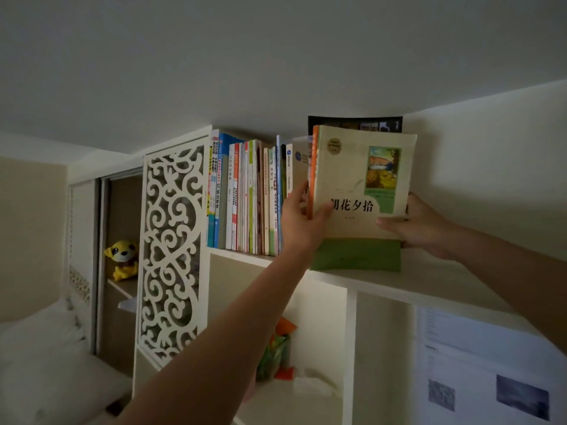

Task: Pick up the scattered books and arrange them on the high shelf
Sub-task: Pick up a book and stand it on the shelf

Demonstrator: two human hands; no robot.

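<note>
A cream and green paperback [362,191] stands upright on the high white shelf [429,280], cover facing me, with an orange-spined book [312,167] pressed against its left side. My left hand [302,222] grips the left edge of these books, thumb on the cover. My right hand [420,228] holds the paperback's right lower edge, thumb across the front. A row of several upright books [245,194] fills the shelf to the left. A dark book [356,124] stands behind, against the wall.
A white carved lattice panel [170,253] bounds the shelf on the left. Beyond it a yellow plush toy [122,259] sits in an open cabinet. Lower cubbies hold green and orange packets [276,351]. Printed sheets [484,363] hang at lower right. The ceiling is close above the books.
</note>
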